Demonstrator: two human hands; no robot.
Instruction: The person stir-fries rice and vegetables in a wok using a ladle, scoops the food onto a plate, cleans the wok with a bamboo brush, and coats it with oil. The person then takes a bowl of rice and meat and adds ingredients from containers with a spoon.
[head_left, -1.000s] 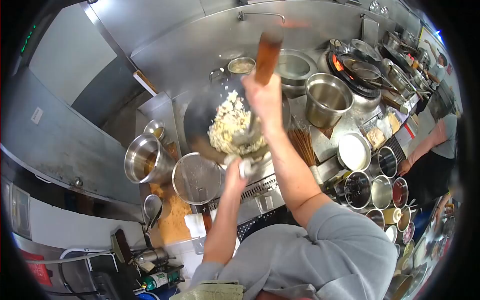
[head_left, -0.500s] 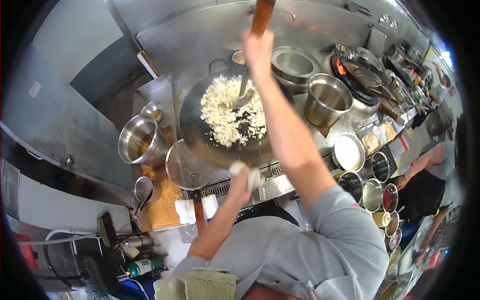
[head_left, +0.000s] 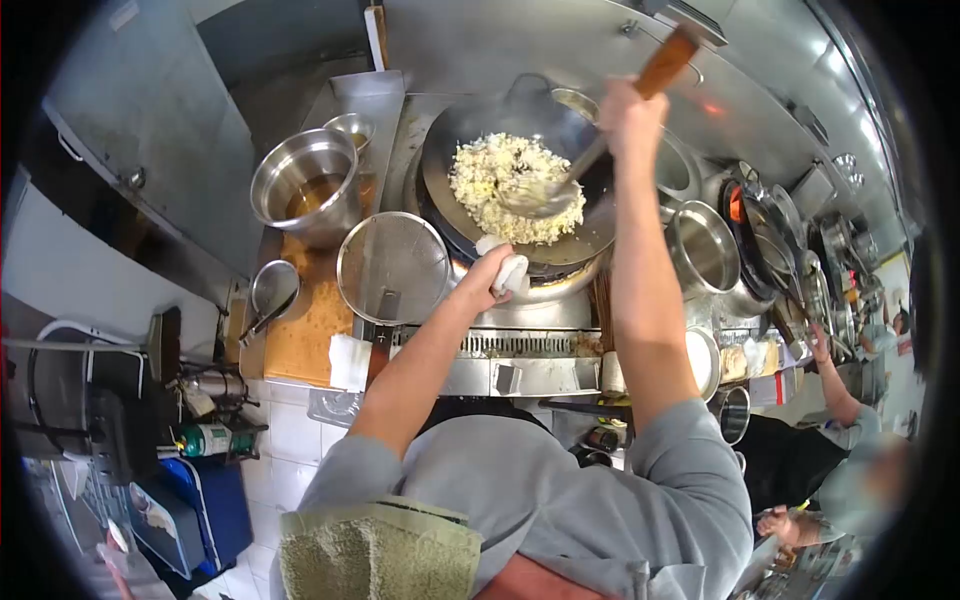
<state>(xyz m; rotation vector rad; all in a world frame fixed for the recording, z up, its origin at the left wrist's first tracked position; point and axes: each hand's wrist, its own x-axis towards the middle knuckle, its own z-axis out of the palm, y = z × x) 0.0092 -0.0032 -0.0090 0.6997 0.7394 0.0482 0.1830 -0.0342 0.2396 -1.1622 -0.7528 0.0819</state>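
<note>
A large black wok (head_left: 455,205) sits on the burner with pale fried rice (head_left: 490,165) spread over its middle. My left hand (head_left: 485,275) is closed on a white cloth (head_left: 510,274) at the wok's near rim. Above the wok's right side, my right hand (head_left: 632,115) grips the wooden handle of a long metal ladle (head_left: 545,198). The ladle's bowl rests in the rice, and its handle end points up and to the right.
Left of the wok are a steel pot (head_left: 308,190), a round mesh strainer (head_left: 395,265) and a small pot (head_left: 275,288). An empty steel pot (head_left: 705,250) stands to the right. Beyond it, a co-worker's arm (head_left: 835,385) reaches toward other pans.
The view has turned, so the wok appears farther right. The near rim has come down from its tilt, the rice lies lower in it, and my right hand has swung right with the ladle.
</note>
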